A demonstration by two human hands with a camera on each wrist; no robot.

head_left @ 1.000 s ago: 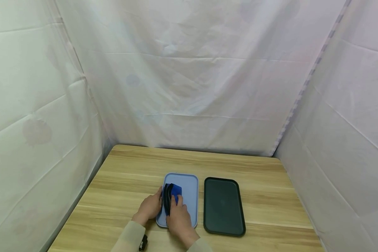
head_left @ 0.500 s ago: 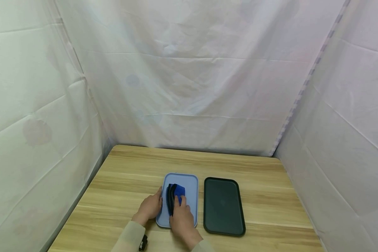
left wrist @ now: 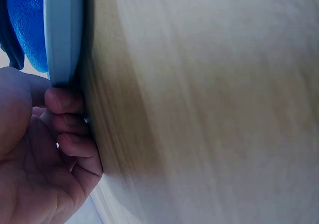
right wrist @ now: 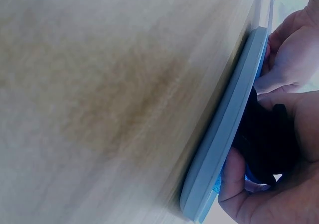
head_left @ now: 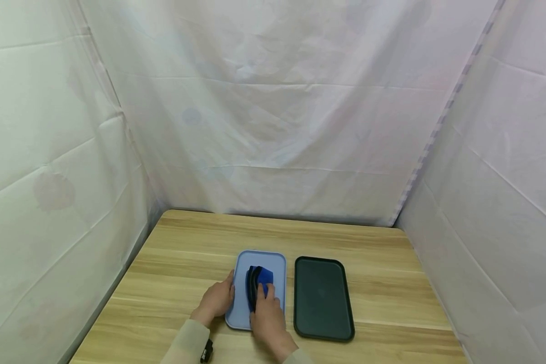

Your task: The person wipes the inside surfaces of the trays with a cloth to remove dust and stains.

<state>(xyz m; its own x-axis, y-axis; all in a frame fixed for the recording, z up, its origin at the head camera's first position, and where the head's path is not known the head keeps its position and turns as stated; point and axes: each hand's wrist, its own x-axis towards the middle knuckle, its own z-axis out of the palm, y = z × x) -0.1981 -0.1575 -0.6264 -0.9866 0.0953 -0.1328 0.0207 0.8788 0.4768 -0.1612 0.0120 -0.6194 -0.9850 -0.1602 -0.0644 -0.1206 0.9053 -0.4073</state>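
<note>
On the light blue tray lies a cleaning brush with a black arched handle and a blue fuzzy pad. My right hand grips the brush; the right wrist view shows its fingers around the black handle. At the tray's left edge my left hand holds the rim. Its curled fingertips press against the tray's side in the left wrist view, with the thumb partly hidden. Some of the blue pad shows above the rim there.
A dark green tray lies flat just right of the blue one, a narrow gap between them. A small black object is by the left sleeve. White cloth hangs behind and beside the wooden table.
My right hand has slid the brush rightward across the blue tray, from near its left edge to about its middle. The left hand and both trays stay where they were.
</note>
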